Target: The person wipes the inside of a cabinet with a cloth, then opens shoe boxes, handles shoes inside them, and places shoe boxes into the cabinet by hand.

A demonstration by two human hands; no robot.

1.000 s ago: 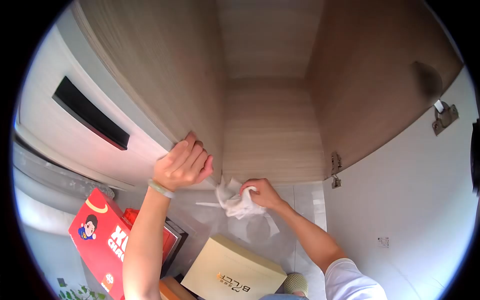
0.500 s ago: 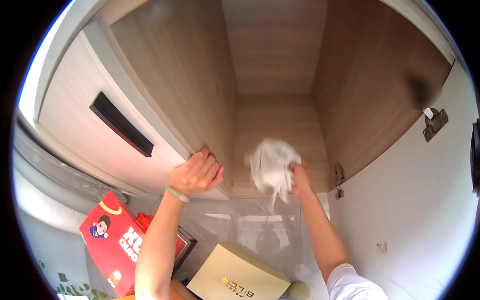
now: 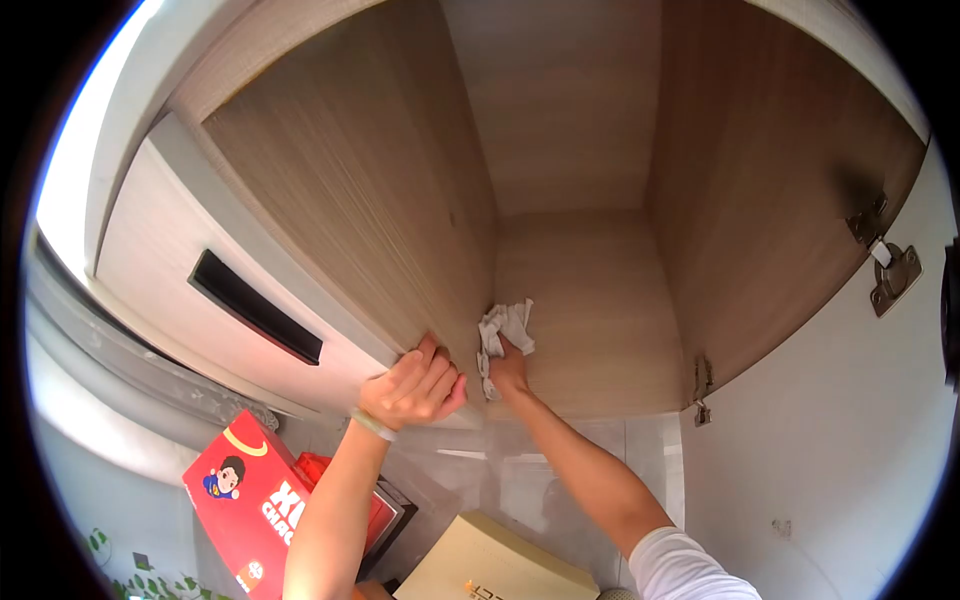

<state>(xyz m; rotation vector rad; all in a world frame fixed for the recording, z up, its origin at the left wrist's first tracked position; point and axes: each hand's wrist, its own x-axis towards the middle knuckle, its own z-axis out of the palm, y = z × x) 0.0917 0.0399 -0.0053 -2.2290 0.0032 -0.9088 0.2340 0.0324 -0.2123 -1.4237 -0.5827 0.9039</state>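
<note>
My right hand (image 3: 510, 372) reaches into the open cabinet and holds a crumpled white cloth (image 3: 512, 322). It presses the cloth against the cabinet floor (image 3: 600, 330), at the front left corner beside the left inner wall (image 3: 370, 170). Part of the cloth hangs down left of the fingers, and the fingertips are partly hidden. My left hand (image 3: 415, 385), with a pale bangle on the wrist, has its fingers curled over the front edge of the cabinet's left panel.
A closed white front with a black handle (image 3: 255, 305) is at left. An open white door (image 3: 810, 430) on metal hinges (image 3: 893, 278) stands at right. Below are a red box (image 3: 250, 500), a cream box (image 3: 490, 565) and a glossy tiled floor (image 3: 450, 470). Plant leaves (image 3: 160, 580) show bottom left.
My right hand has brought the cloth left and down, from mid-air at the cabinet opening onto its floor's left corner. My left hand stays on the panel edge. The view has shifted slightly.
</note>
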